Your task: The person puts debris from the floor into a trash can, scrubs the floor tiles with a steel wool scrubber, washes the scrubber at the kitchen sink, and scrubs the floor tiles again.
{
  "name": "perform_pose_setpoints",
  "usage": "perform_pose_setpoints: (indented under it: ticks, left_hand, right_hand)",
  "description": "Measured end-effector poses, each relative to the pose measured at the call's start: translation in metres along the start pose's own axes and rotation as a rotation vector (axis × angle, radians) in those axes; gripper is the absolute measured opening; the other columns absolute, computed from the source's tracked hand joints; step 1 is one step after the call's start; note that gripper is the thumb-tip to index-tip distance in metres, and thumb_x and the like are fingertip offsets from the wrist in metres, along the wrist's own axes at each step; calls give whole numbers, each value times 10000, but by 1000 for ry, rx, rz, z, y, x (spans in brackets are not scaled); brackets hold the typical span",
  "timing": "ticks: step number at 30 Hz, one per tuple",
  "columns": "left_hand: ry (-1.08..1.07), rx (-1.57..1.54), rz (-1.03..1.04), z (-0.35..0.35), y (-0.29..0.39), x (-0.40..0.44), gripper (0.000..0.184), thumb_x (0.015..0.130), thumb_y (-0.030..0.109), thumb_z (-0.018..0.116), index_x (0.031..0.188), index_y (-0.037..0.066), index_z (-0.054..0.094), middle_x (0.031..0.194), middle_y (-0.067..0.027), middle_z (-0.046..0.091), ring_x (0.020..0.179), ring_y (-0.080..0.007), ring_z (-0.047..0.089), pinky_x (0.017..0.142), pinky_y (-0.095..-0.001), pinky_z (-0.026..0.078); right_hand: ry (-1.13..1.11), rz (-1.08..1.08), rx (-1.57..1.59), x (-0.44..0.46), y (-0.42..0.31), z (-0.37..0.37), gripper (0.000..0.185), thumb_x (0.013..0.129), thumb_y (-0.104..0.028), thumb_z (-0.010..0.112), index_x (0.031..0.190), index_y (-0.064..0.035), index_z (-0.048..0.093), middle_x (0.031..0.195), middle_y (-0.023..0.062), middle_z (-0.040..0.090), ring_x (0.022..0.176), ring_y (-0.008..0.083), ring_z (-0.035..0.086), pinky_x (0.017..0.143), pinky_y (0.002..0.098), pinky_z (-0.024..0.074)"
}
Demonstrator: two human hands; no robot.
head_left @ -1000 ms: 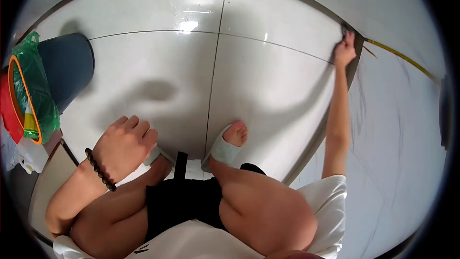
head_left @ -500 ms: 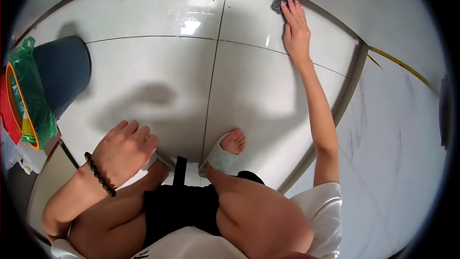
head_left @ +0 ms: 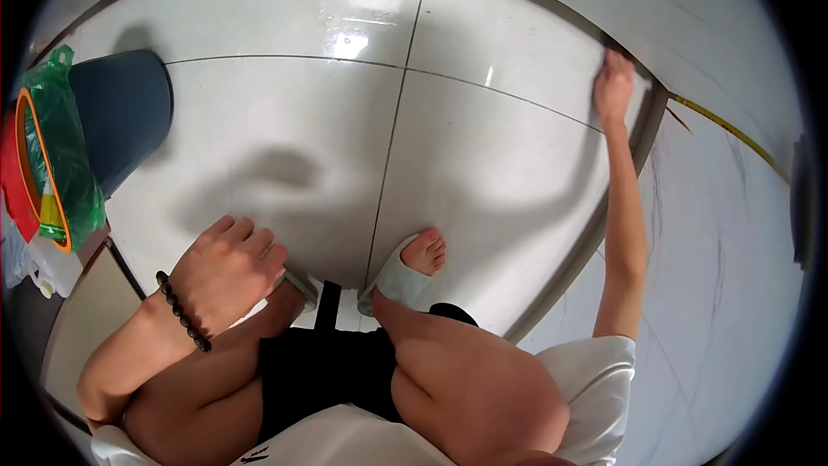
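My right hand (head_left: 614,91) is stretched out to the far right corner of the white tiled floor (head_left: 483,138), its fingers closed and pressed against the base of the wall. The grey steel wool scourer under them is mostly hidden; only a dark patch shows by the fingertips. Over my left knee hangs my left hand (head_left: 226,266), back upward, fingers loosely curled, with nothing seen in them. A dark beaded bracelet (head_left: 179,311) circles that wrist.
At the left stands a dark blue-grey bin (head_left: 129,112), with a green plastic bag (head_left: 62,134) and an orange-rimmed red item (head_left: 21,181) beside it. A raised edge (head_left: 569,267) borders the floor on the right. My slippered foot (head_left: 412,267) rests on the tiles.
My right hand has slid right along the wall base into the corner, and the scourer has left its former spot with it. My left hand stays almost still.
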State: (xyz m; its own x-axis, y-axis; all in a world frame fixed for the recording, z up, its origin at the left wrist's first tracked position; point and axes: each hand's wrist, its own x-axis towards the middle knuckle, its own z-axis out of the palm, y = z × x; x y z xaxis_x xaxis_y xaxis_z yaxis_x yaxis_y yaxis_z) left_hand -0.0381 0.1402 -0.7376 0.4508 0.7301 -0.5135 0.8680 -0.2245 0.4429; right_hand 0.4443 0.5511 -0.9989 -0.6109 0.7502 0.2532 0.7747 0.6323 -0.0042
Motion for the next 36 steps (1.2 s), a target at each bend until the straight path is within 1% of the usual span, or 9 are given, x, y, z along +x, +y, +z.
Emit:
perform_pose_setpoints:
  ticks: [2,5,8,12,16,22,28,31,36]
  left_hand:
    - [-3,45,6,-3,-1,7,120,821,173,688,799,83,613,778,-48,576,809,-214,603,779,-343,505]
    - [22,106,15,-15,-2,14,104,816,155,675,789,84,604,772,-49,563,785,-211,590,745,-340,496]
    - [28,54,-22,-16,3,10,131,797,162,703,825,77,607,797,-55,568,809,-225,589,760,-355,497]
    - [45,-6,16,-1,-2,0,184,785,187,737,854,75,609,820,-55,574,828,-238,585,779,-370,496]
    - [17,38,11,-1,-8,-4,188,786,193,740,851,79,605,814,-54,571,824,-236,582,773,-363,493]
    - [2,43,-2,-4,-4,-4,199,784,217,745,853,87,611,804,-46,573,824,-226,582,778,-351,488]
    - [19,192,29,-4,-4,-10,119,804,163,667,758,90,587,741,-48,558,773,-200,593,744,-330,487]
    - [-44,156,-34,-4,-2,-11,188,807,226,737,867,93,619,820,-43,588,836,-214,586,807,-349,484]
    - [-54,40,-42,6,-5,-12,167,826,215,722,886,93,625,830,-40,597,838,-219,589,809,-352,485]
  right_hand:
    - [75,-140,23,19,-60,-25,264,845,37,568,1088,7,666,1115,217,680,1113,407,590,991,471,477]
    - [-176,102,-360,2,38,0,172,868,-79,556,949,-43,703,963,190,714,955,370,661,902,458,489]
    - [-76,105,-341,-7,88,-2,203,878,-140,559,957,-41,717,952,187,722,925,352,681,925,485,475]
    - [-40,-159,-263,9,11,-15,260,869,-129,631,1120,-88,685,1126,188,688,1053,443,609,989,491,463]
    - [-452,200,-562,-4,94,-5,312,938,-210,573,1215,-122,684,1206,244,656,1205,436,535,1005,519,471]
    - [-135,-45,-390,0,27,-7,298,882,-206,650,1179,-210,682,1294,194,596,1190,460,518,933,593,462]
    - [-374,404,-516,-8,92,3,330,965,-332,518,1218,-214,694,1263,204,632,1180,482,529,968,566,476]
    - [-321,174,-514,5,63,3,269,892,-278,621,1098,-155,742,1189,214,664,1048,467,606,904,551,486]
    - [-110,-231,-45,13,-69,-30,451,805,-67,667,1256,-50,658,1168,153,603,1025,341,501,900,437,429]
